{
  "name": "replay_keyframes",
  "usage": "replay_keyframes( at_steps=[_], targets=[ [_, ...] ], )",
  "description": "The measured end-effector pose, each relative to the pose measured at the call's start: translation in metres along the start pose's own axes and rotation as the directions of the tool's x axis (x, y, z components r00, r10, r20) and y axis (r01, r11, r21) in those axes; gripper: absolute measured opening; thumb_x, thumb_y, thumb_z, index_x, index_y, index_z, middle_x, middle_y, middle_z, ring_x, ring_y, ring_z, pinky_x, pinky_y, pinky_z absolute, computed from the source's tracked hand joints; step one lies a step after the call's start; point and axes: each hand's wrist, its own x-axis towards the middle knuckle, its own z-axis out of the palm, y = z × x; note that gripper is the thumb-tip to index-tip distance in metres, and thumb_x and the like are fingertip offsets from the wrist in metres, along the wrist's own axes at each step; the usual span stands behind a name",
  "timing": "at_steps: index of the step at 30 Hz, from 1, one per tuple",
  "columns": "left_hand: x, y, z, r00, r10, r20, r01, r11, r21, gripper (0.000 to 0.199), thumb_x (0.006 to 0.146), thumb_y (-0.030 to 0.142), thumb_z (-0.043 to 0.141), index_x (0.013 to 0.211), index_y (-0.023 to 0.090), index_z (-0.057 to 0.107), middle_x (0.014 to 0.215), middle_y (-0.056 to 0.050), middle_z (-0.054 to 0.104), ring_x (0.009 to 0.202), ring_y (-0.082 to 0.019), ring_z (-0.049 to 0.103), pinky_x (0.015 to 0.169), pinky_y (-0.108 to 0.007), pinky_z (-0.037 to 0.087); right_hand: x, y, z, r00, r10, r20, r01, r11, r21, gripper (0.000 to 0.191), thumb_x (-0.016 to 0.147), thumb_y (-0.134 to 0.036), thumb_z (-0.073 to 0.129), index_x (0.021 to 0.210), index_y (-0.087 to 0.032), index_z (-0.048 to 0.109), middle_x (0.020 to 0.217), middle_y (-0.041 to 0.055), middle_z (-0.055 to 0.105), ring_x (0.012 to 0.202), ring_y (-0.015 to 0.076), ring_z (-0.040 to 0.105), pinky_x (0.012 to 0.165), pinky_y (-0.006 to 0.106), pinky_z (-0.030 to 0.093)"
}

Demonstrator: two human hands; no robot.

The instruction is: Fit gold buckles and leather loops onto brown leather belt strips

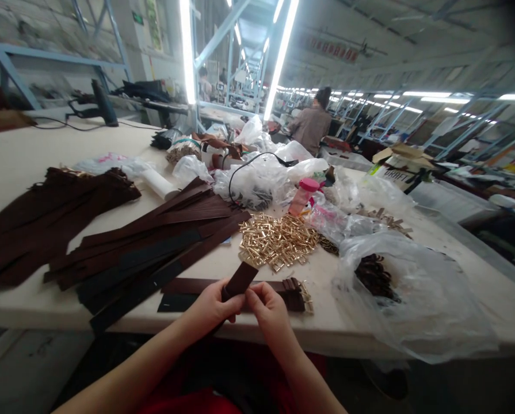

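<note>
My left hand is closed around a dark brown strap, whose broad end sticks up past the thumb and points away from me. Close beside it, my right hand pinches thumb and fingers together at the strap's lower edge; what lies between those fingertips is hidden. Behind both hands, brown straps with gold buckles on their right ends lie stacked flat on the table. A heap of loose gold buckles sits just beyond. Left of it, long brown straps fan out across the table.
Another brown strap bundle lies far left on the pale table. A clear plastic bag with dark pieces inside spreads at right. A pink-lidded bottle stands behind the buckles, among more bags. A person is farther back.
</note>
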Motion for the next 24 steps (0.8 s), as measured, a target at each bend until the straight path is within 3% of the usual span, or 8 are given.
replay_keyframes(
  at_steps=[6,15,18,20,22,24],
  targets=[
    [-0.004,0.002,0.003,0.998,-0.053,-0.041,0.055,0.997,0.049,0.031,0.066,0.042,0.06,0.073,0.013,0.051,0.058,0.001,0.054,0.048,-0.009,0.045,0.045,-0.021,0.037,-0.011,0.008,0.003,1.0,0.013,-0.015,-0.013,1.0,0.009,0.034,0.081,-0.047,0.052,0.069,-0.016,0.052,0.058,-0.0027,0.051,0.055,0.0098,0.043,0.053,0.022,0.035],
    [0.0,-0.013,-0.003,0.994,-0.111,-0.007,0.111,0.983,0.145,0.03,0.067,0.041,0.059,0.078,0.012,0.058,0.059,0.002,0.056,0.051,-0.01,0.047,0.047,-0.02,0.037,-0.018,0.022,0.008,0.997,0.071,-0.03,-0.065,0.985,0.161,0.03,0.077,-0.045,0.059,0.077,-0.016,0.05,0.061,-0.0015,0.056,0.057,0.0111,0.051,0.057,0.024,0.04],
    [-0.001,-0.014,-0.009,0.983,-0.176,0.06,0.169,0.98,0.105,0.03,0.067,0.042,0.061,0.069,0.013,0.055,0.054,0.003,0.051,0.048,-0.009,0.044,0.047,-0.02,0.035,-0.019,0.022,-0.001,0.994,0.022,-0.104,-0.017,0.999,0.046,0.026,0.076,-0.041,0.061,0.078,-0.017,0.051,0.064,-0.0015,0.056,0.059,0.0117,0.052,0.059,0.025,0.042],
    [-0.003,-0.012,-0.014,0.954,-0.253,0.159,0.253,0.967,0.024,0.031,0.066,0.042,0.063,0.069,0.013,0.055,0.054,0.003,0.05,0.047,-0.009,0.044,0.048,-0.02,0.035,-0.019,0.019,-0.01,0.985,-0.045,-0.164,0.035,0.997,-0.067,0.03,0.071,-0.035,0.067,0.091,-0.018,0.054,0.073,-0.0001,0.057,0.067,0.0132,0.054,0.064,0.026,0.043],
    [-0.004,-0.007,-0.019,0.913,-0.314,0.259,0.336,0.941,-0.041,0.03,0.064,0.041,0.065,0.074,0.013,0.057,0.057,0.003,0.051,0.047,-0.009,0.045,0.048,-0.02,0.036,-0.018,0.013,-0.019,0.994,-0.045,-0.097,0.038,0.996,-0.075,0.051,0.066,-0.029,0.072,0.111,-0.02,0.05,0.09,0.0028,0.059,0.074,0.0144,0.056,0.067,0.027,0.045],
    [-0.003,-0.002,-0.021,0.88,-0.344,0.329,0.385,0.921,-0.067,0.029,0.063,0.038,0.066,0.075,0.013,0.059,0.057,0.003,0.052,0.047,-0.009,0.045,0.047,-0.02,0.036,-0.017,0.008,-0.025,0.997,-0.001,0.082,0.001,1.0,0.004,0.062,0.066,-0.028,0.072,0.122,-0.024,0.045,0.1,0.0038,0.059,0.076,0.0144,0.058,0.067,0.027,0.046]
  ],
)
